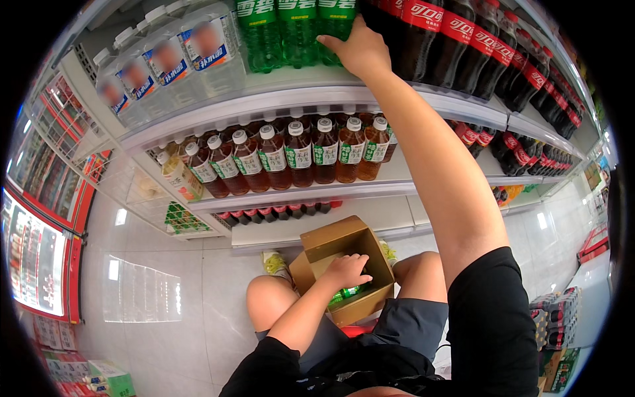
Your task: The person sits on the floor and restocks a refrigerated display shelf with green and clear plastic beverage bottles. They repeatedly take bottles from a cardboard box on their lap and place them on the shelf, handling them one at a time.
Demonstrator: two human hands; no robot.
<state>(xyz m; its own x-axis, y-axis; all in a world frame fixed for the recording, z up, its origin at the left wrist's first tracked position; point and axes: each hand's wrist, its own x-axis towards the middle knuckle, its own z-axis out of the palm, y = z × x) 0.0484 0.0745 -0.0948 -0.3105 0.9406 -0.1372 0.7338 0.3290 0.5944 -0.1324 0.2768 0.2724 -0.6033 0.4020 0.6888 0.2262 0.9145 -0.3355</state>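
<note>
My right hand (361, 48) is up at the top shelf, thumb and fingers spread at the rightmost large green Sprite bottle (336, 30); its far fingertips are partly hidden. More green bottles (298, 34) stand left of it, and large Coca-Cola bottles (420, 34) stand close on its right. My left hand (348, 271) reaches into an open cardboard box (342, 233) between my knees, over green bottles (347, 294) lying in it. Whether its fingers grip one cannot be told.
Large clear water bottles (168, 62) fill the top shelf's left end. Below, tea bottles (297, 154) with white caps line the middle shelf (297, 196). A white wire rack (124, 183) flanks the shelving. Red-framed coolers (74, 278) stand left; stacked drink packs (555, 317) stand right.
</note>
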